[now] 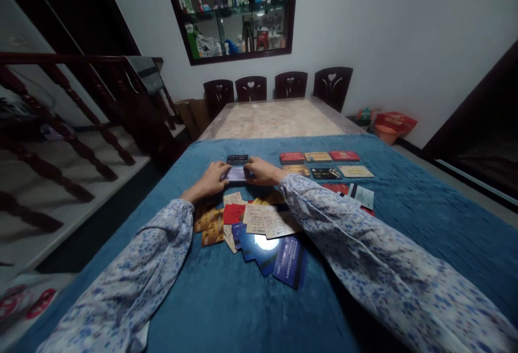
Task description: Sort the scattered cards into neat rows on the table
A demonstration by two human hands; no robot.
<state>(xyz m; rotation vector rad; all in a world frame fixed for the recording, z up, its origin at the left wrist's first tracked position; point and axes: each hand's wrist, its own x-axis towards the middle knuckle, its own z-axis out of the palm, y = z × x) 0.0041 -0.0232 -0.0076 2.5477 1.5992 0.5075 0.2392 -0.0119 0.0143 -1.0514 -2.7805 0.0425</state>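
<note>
My left hand [215,177] and my right hand [259,171] pinch a stack of pale lilac cards [237,174] from its two sides, low over the blue cloth. Just beyond it lies a black card stack [237,159]. Nearer to me is a loose heap: gold cards [211,225], a red card [233,214], cream cards with print [279,222] and dark blue cards [290,261], one with a bright glare. My right forearm passes over part of the heap and hides some cards.
Right of my hands stand rows of sorted cards, among them red cards [292,157], yellow cards [318,156] and black cards [325,174]. Silver-white cards [360,195] lie fanned nearer. A blue cloth [251,315] covers the near table; chairs [291,84] line the far end.
</note>
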